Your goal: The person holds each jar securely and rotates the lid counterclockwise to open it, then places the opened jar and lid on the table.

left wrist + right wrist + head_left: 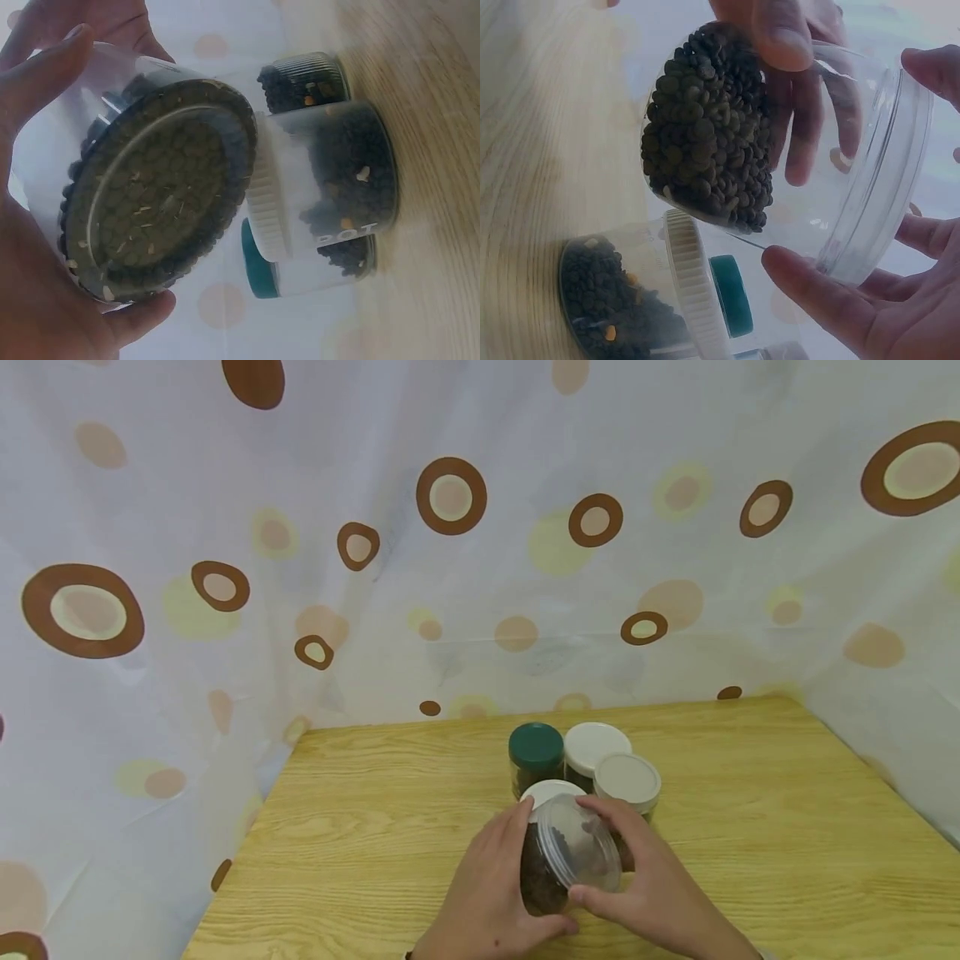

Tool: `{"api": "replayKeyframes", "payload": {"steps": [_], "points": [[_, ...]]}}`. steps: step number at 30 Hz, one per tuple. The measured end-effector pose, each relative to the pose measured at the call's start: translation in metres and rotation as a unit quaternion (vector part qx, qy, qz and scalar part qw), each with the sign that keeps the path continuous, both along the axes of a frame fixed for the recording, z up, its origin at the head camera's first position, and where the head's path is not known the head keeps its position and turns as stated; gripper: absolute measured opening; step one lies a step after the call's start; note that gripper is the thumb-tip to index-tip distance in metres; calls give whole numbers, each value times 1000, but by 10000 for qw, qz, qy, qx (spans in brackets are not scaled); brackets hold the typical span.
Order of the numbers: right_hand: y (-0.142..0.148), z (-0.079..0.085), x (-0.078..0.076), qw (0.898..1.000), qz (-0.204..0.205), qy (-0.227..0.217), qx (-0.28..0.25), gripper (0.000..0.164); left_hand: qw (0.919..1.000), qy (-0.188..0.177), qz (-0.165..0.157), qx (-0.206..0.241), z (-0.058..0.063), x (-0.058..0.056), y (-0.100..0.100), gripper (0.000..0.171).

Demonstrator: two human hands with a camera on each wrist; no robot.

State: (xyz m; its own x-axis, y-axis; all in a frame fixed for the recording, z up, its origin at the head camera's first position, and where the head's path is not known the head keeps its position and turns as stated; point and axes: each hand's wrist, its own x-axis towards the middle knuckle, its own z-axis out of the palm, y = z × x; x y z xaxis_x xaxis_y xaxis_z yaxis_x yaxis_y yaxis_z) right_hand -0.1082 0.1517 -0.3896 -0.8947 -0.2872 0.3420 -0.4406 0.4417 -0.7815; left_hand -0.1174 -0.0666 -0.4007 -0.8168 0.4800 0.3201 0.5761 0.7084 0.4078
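My left hand (483, 885) grips the body of a clear plastic jar (705, 135) part-filled with dark, lentil-like seeds. Curled around the jar's clear lid (588, 847) is my right hand (660, 889), its thumb and fingers at the rim. The jar is tilted and off the table, its base (161, 195) facing the left wrist view. The lid sits at the jar's mouth; whether it is screwed tight cannot be told. Just behind the held jar stands a white-lidded jar (330, 180), partly hidden in the head view.
Close behind stand a green-lidded jar (536, 747), another white-lidded jar (597, 746) and a jar with a greyish-white lid (627, 779). All are on a wood-grain table (360, 827). A patterned curtain (480, 568) surrounds the back and sides.
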Motion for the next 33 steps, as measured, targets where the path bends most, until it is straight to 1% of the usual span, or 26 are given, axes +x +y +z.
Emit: {"api": "replayKeyframes", "payload": {"steps": [3,8,10,15,17,21,24,26,28,30,33], "points": [[1,-1,0,9998,68,-168,-46,78,9997,-223,23,-12,-1,1,0,116],[1,-4,3,9977,255,-632,-46,73,9991,-352,223,38,-4,6,-1,114],[1,-4,4,9980,316,-540,57,72,9987,-389,284,134,-5,8,-1,113],[1,-4,6,9983,329,216,432,77,9972,-536,408,333,-5,10,-1,109],[1,-3,6,9977,250,273,568,77,9973,-484,458,308,-6,11,0,109],[-1,1,7,9963,-44,-102,849,71,9983,-172,535,169,-6,14,2,110],[-3,3,8,9926,-253,-528,1065,69,9982,56,600,49,-6,15,4,111],[-4,5,8,9898,-358,-735,1167,68,9979,105,643,-17,-5,15,5,111],[-4,6,8,9892,-433,-796,1151,67,9977,78,676,-46,-5,15,6,111],[-6,8,9,9908,-514,-612,1090,66,9975,24,703,-45,-5,14,7,110],[-9,8,9,9923,-622,-122,1069,62,9974,0,721,50,-5,14,7,110]]}}
